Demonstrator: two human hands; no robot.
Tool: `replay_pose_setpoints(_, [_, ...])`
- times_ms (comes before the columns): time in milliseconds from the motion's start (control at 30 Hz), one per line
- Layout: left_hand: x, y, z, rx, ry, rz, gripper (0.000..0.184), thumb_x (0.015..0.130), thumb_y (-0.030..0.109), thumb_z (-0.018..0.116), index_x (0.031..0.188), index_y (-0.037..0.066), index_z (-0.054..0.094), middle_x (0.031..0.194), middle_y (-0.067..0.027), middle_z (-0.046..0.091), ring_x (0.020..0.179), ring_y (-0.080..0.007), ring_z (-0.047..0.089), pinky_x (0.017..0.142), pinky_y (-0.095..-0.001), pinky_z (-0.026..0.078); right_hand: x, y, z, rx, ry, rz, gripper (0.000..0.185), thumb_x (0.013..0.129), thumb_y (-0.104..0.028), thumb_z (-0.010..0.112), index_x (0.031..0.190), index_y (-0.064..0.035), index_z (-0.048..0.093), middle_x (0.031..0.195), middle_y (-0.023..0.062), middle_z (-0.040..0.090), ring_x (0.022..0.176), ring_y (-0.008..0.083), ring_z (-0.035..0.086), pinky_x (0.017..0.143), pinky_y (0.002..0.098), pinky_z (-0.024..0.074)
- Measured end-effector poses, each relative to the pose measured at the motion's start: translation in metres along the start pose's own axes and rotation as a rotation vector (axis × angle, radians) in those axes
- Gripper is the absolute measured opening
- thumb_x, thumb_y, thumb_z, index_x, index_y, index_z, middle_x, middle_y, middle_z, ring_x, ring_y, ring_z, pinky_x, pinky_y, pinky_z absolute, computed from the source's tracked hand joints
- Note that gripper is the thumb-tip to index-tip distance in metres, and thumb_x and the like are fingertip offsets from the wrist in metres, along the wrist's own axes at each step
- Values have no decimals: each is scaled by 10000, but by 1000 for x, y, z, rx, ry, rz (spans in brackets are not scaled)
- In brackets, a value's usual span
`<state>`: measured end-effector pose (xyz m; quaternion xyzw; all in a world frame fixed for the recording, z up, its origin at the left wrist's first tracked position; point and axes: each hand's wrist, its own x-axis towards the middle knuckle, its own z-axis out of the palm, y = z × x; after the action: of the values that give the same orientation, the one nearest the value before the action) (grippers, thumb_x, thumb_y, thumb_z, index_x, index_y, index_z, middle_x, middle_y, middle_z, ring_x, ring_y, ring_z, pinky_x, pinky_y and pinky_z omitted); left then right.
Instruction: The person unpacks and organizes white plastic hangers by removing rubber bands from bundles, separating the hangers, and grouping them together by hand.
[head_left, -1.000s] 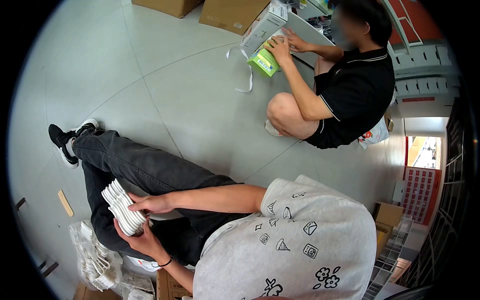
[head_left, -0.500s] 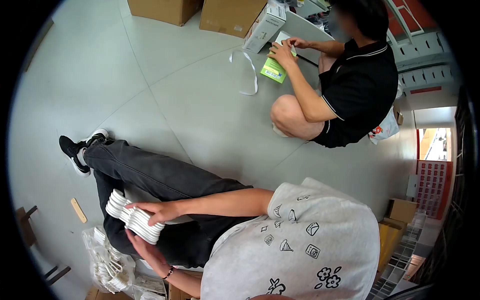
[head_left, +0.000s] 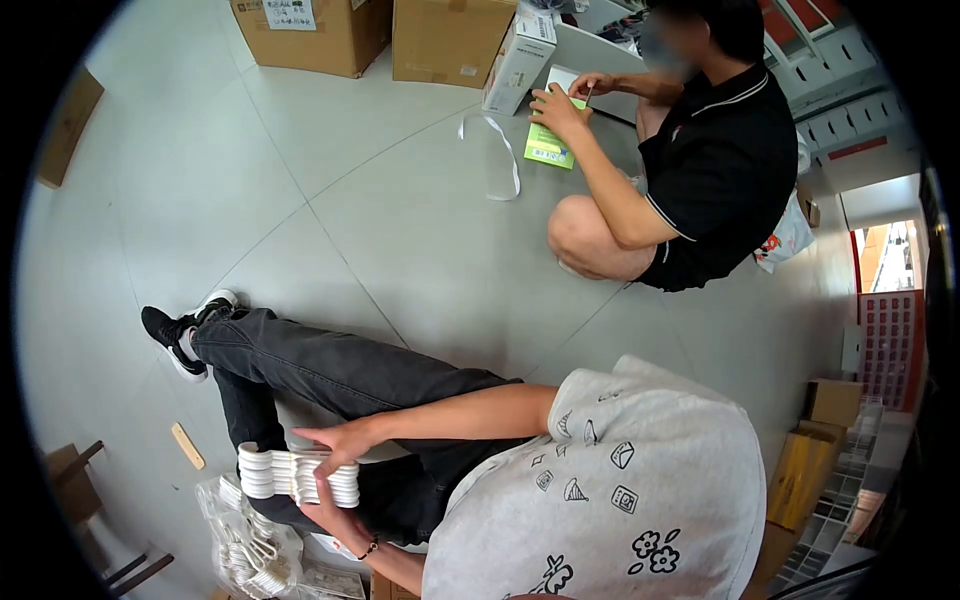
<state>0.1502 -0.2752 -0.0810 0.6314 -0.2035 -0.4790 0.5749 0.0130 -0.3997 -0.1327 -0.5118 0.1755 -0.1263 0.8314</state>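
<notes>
A bundle of stacked white plastic pieces with rounded ends (head_left: pixel 275 474) lies level over my bent leg; their exact kind does not show. My left hand (head_left: pixel 328 508), a dark bracelet at its wrist, grips the bundle near its right end, thumb across the top and other fingers partly hidden below. Just above it, my right hand (head_left: pixel 348 440) has its fingers stretched out and apart, the thumb down close to the bundle; whether it touches is hard to tell. A clear plastic bag (head_left: pixel 250 545) with more white pieces sits on the floor below the bundle.
Across the floor a person in black (head_left: pixel 715 180) squats, both hands on a green box (head_left: pixel 550 145). A white strap (head_left: pixel 512 165) lies near them. Cardboard boxes (head_left: pixel 450 40) stand at the top. A tan strip (head_left: pixel 187 446) lies beside my leg (head_left: pixel 340 365).
The bundle has turned from slanting to nearly level. My left thumb now lies over it, and my right fingers have lifted and spread. The other person's hands have shifted slightly on the green box.
</notes>
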Motion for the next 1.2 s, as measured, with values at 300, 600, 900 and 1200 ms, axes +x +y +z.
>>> replay_pose_setpoints(300, [6, 10, -3, 338, -114, 80, 708, 994, 197, 677, 1549, -55, 316, 1484, -193, 501, 1285, -260, 551, 1091, -362, 422, -12, -18, 3, -41, 69, -243, 1142, 812, -191, 865, 1610, 51, 84, 1543, 172, 436, 1419, 225, 421, 1180, 343, 344])
replay_pose_setpoints(600, [5, 12, 8, 149, -52, 15, 712, 941, 130, 744, 1509, -72, 367, 1419, -193, 545, 1205, -249, 594, 1041, -359, 469, -6, -18, 2, 163, -29, -175, 1027, 810, -196, 873, 1588, -19, 228, 1464, 120, 529, 1351, 213, 498, 1148, 359, 389])
replay_pose_setpoints(900, [0, 17, -4, 335, -149, -11, 857, 901, 126, 779, 1571, -46, 273, 1459, -178, 512, 1266, -247, 547, 1085, -361, 419, -7, -11, 9, 199, -65, -214, 923, 742, -110, 893, 1505, -26, 381, 1332, 100, 639, 1238, 202, 599, 1094, 369, 459])
replay_pose_setpoints(1200, [-6, 22, 41, 443, -169, 224, 922, 925, 62, 731, 1635, 36, 144, 1617, -172, 317, 1417, -255, 378, 1188, -355, 271, -14, -24, 6, 249, 248, -171, 758, 770, -114, 867, 1428, -12, 504, 1275, 84, 681, 1184, 171, 628, 1056, 338, 475])
